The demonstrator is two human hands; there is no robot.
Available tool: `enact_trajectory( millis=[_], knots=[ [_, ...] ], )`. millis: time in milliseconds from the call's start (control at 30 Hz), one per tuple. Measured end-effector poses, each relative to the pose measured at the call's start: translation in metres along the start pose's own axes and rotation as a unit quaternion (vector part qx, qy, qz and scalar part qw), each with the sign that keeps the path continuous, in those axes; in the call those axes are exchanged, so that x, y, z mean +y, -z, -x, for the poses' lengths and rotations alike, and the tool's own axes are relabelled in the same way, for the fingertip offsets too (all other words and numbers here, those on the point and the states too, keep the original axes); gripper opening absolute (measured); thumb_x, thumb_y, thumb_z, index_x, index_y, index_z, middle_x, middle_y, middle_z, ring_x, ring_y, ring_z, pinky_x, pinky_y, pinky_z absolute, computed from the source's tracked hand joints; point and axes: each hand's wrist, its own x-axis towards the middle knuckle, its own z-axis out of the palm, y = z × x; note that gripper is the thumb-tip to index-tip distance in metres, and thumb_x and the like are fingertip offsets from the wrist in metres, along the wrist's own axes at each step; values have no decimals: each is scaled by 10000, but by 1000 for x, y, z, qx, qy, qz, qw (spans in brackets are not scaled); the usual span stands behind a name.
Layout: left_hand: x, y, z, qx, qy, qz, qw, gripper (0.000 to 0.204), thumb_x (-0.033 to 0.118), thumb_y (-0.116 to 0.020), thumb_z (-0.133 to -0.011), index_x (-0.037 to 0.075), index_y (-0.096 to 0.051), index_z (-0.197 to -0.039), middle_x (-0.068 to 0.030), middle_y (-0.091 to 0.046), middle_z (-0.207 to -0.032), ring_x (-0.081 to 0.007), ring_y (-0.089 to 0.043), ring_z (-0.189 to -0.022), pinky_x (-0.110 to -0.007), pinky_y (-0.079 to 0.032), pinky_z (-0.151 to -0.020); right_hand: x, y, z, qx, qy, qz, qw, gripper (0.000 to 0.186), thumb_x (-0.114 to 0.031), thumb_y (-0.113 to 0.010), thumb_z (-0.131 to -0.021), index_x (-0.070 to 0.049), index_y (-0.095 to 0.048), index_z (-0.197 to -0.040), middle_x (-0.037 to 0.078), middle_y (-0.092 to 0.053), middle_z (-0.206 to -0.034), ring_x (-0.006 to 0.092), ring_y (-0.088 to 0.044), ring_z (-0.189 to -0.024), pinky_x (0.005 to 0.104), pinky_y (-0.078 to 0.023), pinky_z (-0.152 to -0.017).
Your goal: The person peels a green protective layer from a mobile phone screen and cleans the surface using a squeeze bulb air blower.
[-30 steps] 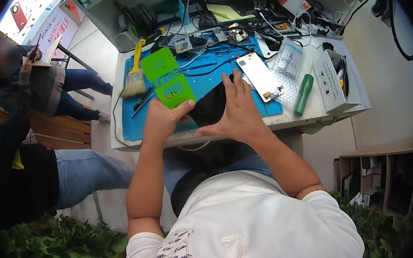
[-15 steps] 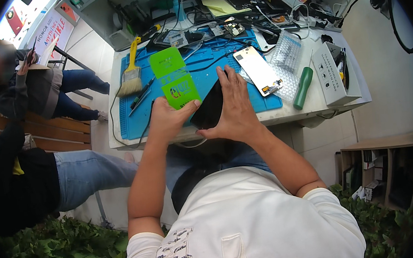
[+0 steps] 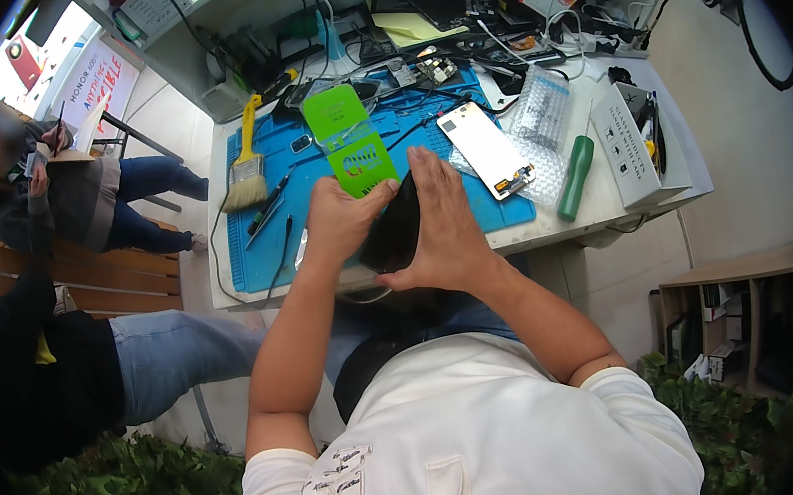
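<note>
My left hand (image 3: 341, 216) pinches the lower end of a bright green card packet (image 3: 338, 119), its thumb laid over the corner. The packet has a see-through band across its middle. A dark smartphone (image 3: 389, 234) stands tilted between my two hands, its black face toward the left. My right hand (image 3: 447, 224) grips the phone, fingers stretched along its upper edge and thumb at the lower end. Whether my left fingers also touch the phone is hidden. Beyond my right hand, a white phone screen part (image 3: 485, 150) lies on the blue work mat (image 3: 253, 247).
A wide brush (image 3: 244, 174) and thin screwdrivers (image 3: 270, 202) lie left. Bubble wrap (image 3: 544, 109), a green-handled tool (image 3: 575, 179) and a white box (image 3: 630, 149) are right. Phone parts and cables crowd the back. Two people (image 3: 81, 345) are at the left.
The phone has tipped more upright and come a little closer to me. The green packet has shifted slightly right. Both hands keep their hold, and the whole view has moved a little.
</note>
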Motion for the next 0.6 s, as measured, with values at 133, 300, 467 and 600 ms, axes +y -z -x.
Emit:
enact_trajectory(
  millis=[133,300,467,600],
  knots=[
    [1,-6,-8,4,-3,-16,1000,157,141,-869,-984,-8,-856,-1032,-2,-782,-823,-49,-630,-664,-256,-454,-585,4,-2,2,2,3,-9,1000,1619,-537,-1067,-546,49,-140,-1737,356,-259,-1719,579,-264,-1589,634,-248,-1336],
    [-2,-11,-17,-2,-8,-2,1000,162,138,-851,-1002,-21,-849,-1031,-10,-786,-826,-52,-640,-676,-253,-459,-588,6,-2,2,-3,5,-14,1000,1622,-545,-1063,-549,48,-137,-1740,362,-252,-1729,581,-255,-1600,636,-237,-1344],
    [-8,-19,-25,6,-21,31,999,184,164,-841,-1013,-20,-841,-1011,-8,-775,-813,-53,-638,-672,-252,-461,-590,9,-3,3,-3,14,-21,1000,1619,-549,-1060,-549,61,-143,-1735,366,-257,-1725,576,-257,-1603,638,-236,-1346],
    [-16,-21,-32,11,-37,26,999,225,214,-840,-1020,-8,-835,-989,4,-750,-789,-53,-621,-654,-255,-453,-585,9,-2,3,-7,21,-23,1000,1625,-560,-1058,-552,75,-140,-1732,374,-264,-1719,576,-256,-1605,639,-224,-1351]
  ],
)
